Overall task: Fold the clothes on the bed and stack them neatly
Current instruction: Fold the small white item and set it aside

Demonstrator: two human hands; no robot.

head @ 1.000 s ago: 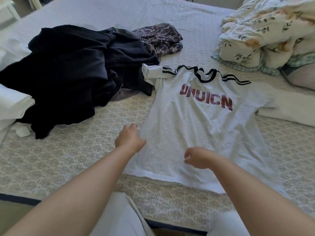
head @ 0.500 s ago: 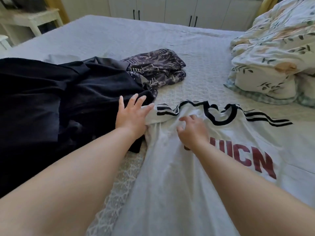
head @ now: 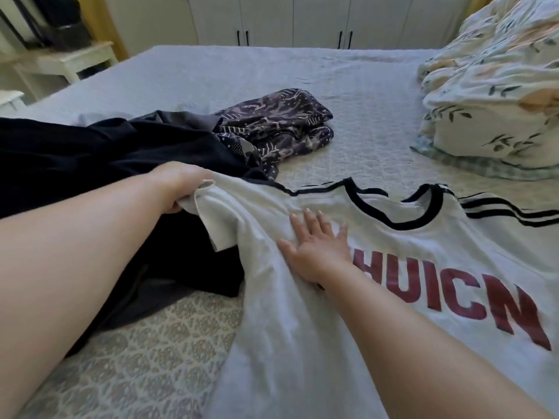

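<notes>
A white T-shirt [head: 302,322] with black collar trim, shoulder stripes and dark red letters lies face up on the bed [head: 348,86]. My left hand [head: 178,189] is closed on the shirt's left sleeve, holding it lifted over a dark pile. My right hand [head: 314,246] lies flat with fingers spread on the shirt's chest, just left of the letters and below the collar. A heap of black clothes [head: 90,164] sits left of the shirt. Behind it lies a folded dark patterned garment [head: 281,125].
A bundled floral duvet [head: 496,95] fills the right side of the bed. White cupboards [head: 302,22] stand beyond the far edge, and a small pale table [head: 69,62] stands at the back left.
My left hand went from resting open beside the sleeve to gripping and lifting it. My right hand moved down from the shoulder and flattened on the chest. The camera came closer.
</notes>
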